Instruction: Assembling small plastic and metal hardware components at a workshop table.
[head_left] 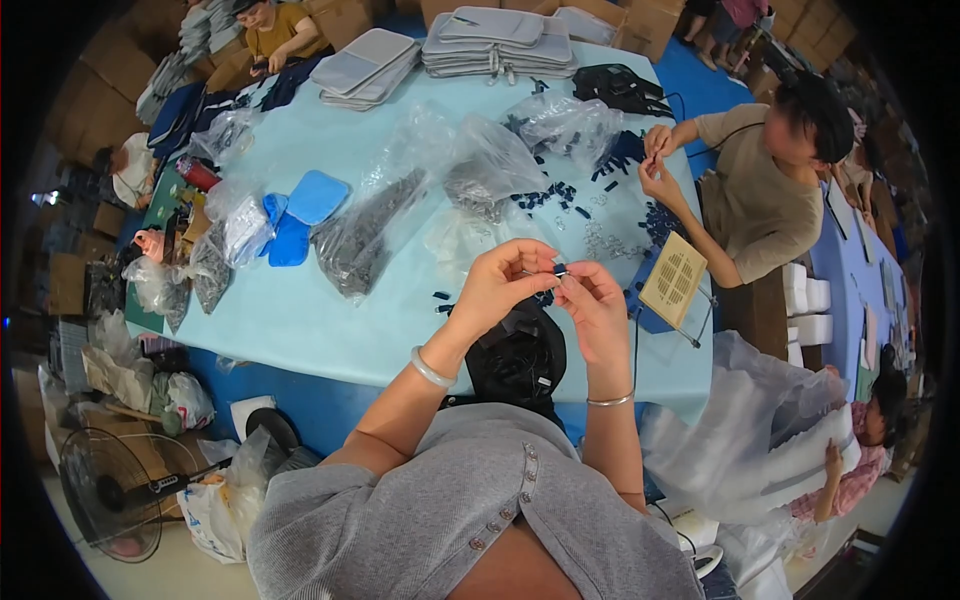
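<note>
Above the near part of the pale blue table, my left hand (497, 287) and my right hand (597, 308) meet with fingers pinched. Between the fingertips is a small dark blue piece (560, 269), gripped from both sides. A thin bright bit shows beside it, too small to make out. Below my hands a black bag (517, 360) lies at the table's near edge. Loose dark blue pieces (560, 195) and shiny metal rings or clasps (600, 243) are scattered beyond my hands.
Clear plastic bags of small dark parts (362, 240) and blue pouches (305, 215) lie to the left. A beige panel (674, 277) stands to the right, near a co-worker (765, 190) handling something small. Grey cases (495, 45) are stacked at the back; a fan (110, 490) stands lower left.
</note>
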